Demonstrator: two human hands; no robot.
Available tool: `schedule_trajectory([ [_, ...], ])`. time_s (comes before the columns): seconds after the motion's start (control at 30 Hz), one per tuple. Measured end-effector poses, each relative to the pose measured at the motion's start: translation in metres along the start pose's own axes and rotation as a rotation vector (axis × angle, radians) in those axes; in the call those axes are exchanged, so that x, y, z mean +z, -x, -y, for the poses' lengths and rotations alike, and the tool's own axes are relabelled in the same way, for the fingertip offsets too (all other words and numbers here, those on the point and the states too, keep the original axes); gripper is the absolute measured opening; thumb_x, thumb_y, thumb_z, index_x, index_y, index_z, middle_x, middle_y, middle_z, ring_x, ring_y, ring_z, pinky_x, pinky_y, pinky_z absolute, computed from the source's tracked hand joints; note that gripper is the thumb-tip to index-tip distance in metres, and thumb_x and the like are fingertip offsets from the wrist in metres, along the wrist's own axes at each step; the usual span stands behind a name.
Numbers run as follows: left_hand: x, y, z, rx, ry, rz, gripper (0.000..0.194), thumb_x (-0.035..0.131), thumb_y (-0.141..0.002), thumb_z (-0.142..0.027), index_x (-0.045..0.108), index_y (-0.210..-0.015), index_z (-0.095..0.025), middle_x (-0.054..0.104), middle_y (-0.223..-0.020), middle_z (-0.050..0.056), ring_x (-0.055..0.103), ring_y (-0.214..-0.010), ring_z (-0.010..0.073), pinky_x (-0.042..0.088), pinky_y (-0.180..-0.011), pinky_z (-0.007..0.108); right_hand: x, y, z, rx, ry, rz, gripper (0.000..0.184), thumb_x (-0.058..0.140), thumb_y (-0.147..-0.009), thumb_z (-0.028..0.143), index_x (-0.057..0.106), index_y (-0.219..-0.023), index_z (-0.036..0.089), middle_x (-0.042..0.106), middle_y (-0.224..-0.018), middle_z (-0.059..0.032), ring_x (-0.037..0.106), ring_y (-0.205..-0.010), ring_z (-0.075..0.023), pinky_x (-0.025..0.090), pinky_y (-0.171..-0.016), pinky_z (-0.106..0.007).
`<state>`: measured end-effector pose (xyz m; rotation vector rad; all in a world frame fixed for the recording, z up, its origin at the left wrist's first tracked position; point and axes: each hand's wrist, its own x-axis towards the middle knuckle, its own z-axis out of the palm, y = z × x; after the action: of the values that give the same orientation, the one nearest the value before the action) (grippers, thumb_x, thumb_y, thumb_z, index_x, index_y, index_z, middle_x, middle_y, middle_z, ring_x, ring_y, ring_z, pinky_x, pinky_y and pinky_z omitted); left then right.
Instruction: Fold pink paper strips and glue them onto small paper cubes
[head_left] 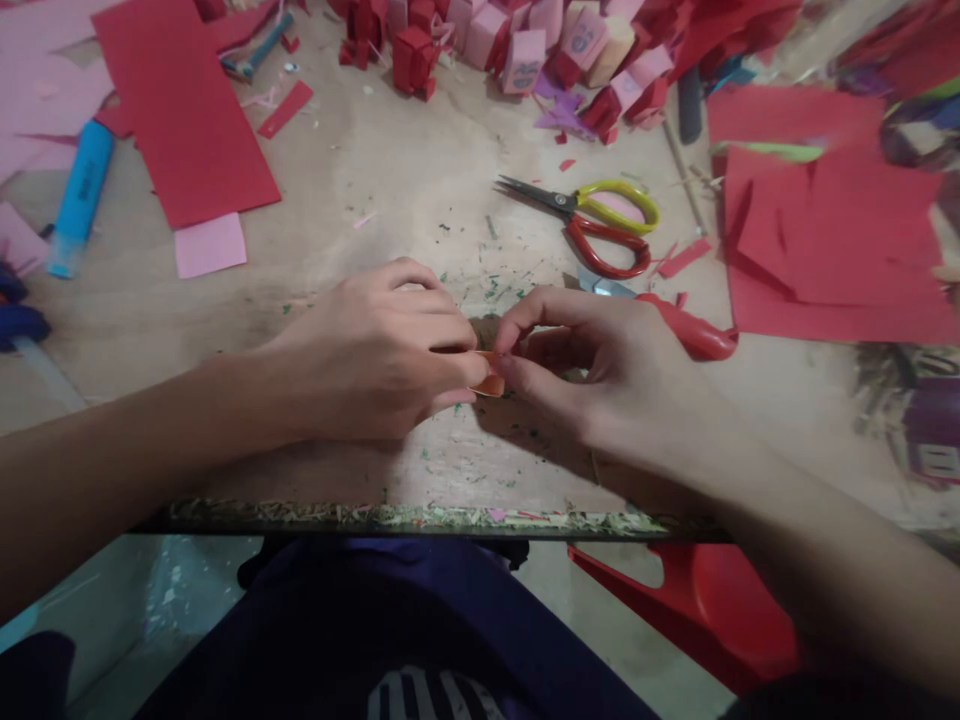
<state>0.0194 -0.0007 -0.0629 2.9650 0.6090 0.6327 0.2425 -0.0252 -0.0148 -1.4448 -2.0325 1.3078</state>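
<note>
Both hands meet over the wooden table [360,470] near its front edge. A small orange piece of paper [491,385] is pinched between them, apparently folded, and mostly covered by fingers. My left hand [382,345] is closed on its left end. The thumb and forefinger of my right hand [592,360] pinch its right end. Beyond my right hand lie scissors [611,225] with one yellow and one red handle loop, blades pointing left. A second tool with a red handle [697,330] is partly hidden behind the right hand.
Small red and pink paper figures [525,60] crowd the back. Red paper sheets [832,230] are stacked at the right. At the left lie a red card [187,120], a pink square [211,245] and a blue glue stick or marker [82,195]. A red chair [735,610] stands below.
</note>
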Motion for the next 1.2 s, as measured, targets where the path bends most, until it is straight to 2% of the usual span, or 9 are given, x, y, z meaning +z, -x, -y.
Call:
schedule_trajectory([
  [0.1, -0.0009, 0.0003, -0.0006, 0.01, -0.003, -0.011, 0.021, 0.054, -0.104, -0.032, 0.072, -0.099, -0.023, 0.078, -0.102, 0.0, 0.07, -0.091, 0.0195, 0.049, -0.097, 0.04, 0.0015, 0.0004, -0.0009, -0.031, 0.056, -0.032, 0.013, 0.065, -0.089, 0.01, 0.06, -0.089, 0.022, 0.065, -0.062, 0.0045, 0.054, -0.048, -0.01, 0.036, -0.038, -0.021],
  [0.23, -0.0013, 0.001, -0.0015, 0.01, 0.002, -0.031, 0.02, 0.054, -0.104, -0.033, 0.071, -0.106, -0.021, 0.078, -0.101, 0.001, 0.07, -0.092, 0.0197, 0.05, -0.098, 0.041, 0.0036, 0.0001, -0.0038, -0.064, 0.107, -0.052, 0.016, 0.065, -0.088, 0.009, 0.058, -0.088, 0.023, 0.063, -0.064, 0.004, 0.059, -0.053, -0.0124, 0.041, -0.041, -0.023],
  [0.37, -0.0013, 0.0013, -0.0013, 0.013, -0.011, 0.005, 0.021, 0.054, -0.105, -0.033, 0.071, -0.11, -0.022, 0.077, -0.105, 0.0, 0.07, -0.094, 0.019, 0.049, -0.1, 0.042, 0.0046, -0.0004, -0.0047, -0.074, 0.097, -0.043, 0.017, 0.066, -0.087, 0.009, 0.057, -0.086, 0.023, 0.063, -0.064, 0.0035, 0.059, -0.054, -0.0134, 0.043, -0.044, -0.024],
  [0.53, -0.0012, 0.0006, -0.0014, 0.014, -0.056, 0.031, 0.026, 0.047, -0.108, -0.034, 0.071, -0.109, -0.025, 0.076, -0.107, -0.001, 0.068, -0.096, 0.0177, 0.048, -0.1, 0.041, 0.0045, -0.0014, -0.0043, -0.046, 0.086, -0.032, 0.017, 0.064, -0.087, 0.008, 0.056, -0.086, 0.024, 0.064, -0.065, 0.0033, 0.06, -0.055, -0.0145, 0.043, -0.044, -0.026],
  [0.73, -0.0012, -0.0009, -0.0028, 0.039, -0.104, 0.047, 0.022, 0.047, -0.106, -0.027, 0.069, -0.105, -0.022, 0.074, -0.104, 0.001, 0.068, -0.097, 0.0195, 0.05, -0.099, 0.042, 0.0055, -0.0028, 0.0002, 0.013, 0.04, -0.032, 0.016, 0.064, -0.086, 0.01, 0.056, -0.084, 0.023, 0.063, -0.064, 0.003, 0.058, -0.054, -0.0138, 0.041, -0.045, -0.025],
  [0.87, -0.0013, -0.0008, -0.0032, -0.01, -0.046, 0.087, 0.026, 0.042, -0.106, -0.025, 0.068, -0.105, -0.023, 0.071, -0.102, -0.002, 0.067, -0.1, 0.0174, 0.048, -0.103, 0.043, 0.0063, -0.0031, 0.0043, 0.079, -0.01, -0.034, 0.015, 0.067, -0.085, 0.011, 0.057, -0.083, 0.023, 0.062, -0.063, 0.0028, 0.055, -0.054, -0.0129, 0.038, -0.045, -0.025],
  [0.97, -0.001, -0.0013, -0.0032, -0.02, -0.015, 0.101, 0.025, 0.044, -0.105, -0.024, 0.068, -0.103, -0.022, 0.071, -0.102, 0.0, 0.068, -0.101, 0.0186, 0.048, -0.102, 0.044, 0.0056, -0.0037, 0.0053, 0.104, -0.029, -0.039, 0.014, 0.067, -0.084, 0.012, 0.058, -0.083, 0.023, 0.062, -0.063, 0.0024, 0.055, -0.054, -0.0134, 0.037, -0.045, -0.025],
  [1.2, 0.0009, -0.0016, -0.0033, 0.002, -0.048, 0.05, 0.021, 0.051, -0.104, -0.032, 0.069, -0.105, -0.022, 0.073, -0.103, 0.002, 0.069, -0.1, 0.0239, 0.05, -0.099, 0.045, 0.0024, -0.0063, 0.0045, 0.068, 0.002, -0.008, 0.013, 0.067, -0.084, 0.012, 0.06, -0.083, 0.022, 0.065, -0.067, 0.0022, 0.057, -0.059, -0.014, 0.039, -0.051, -0.027],
])
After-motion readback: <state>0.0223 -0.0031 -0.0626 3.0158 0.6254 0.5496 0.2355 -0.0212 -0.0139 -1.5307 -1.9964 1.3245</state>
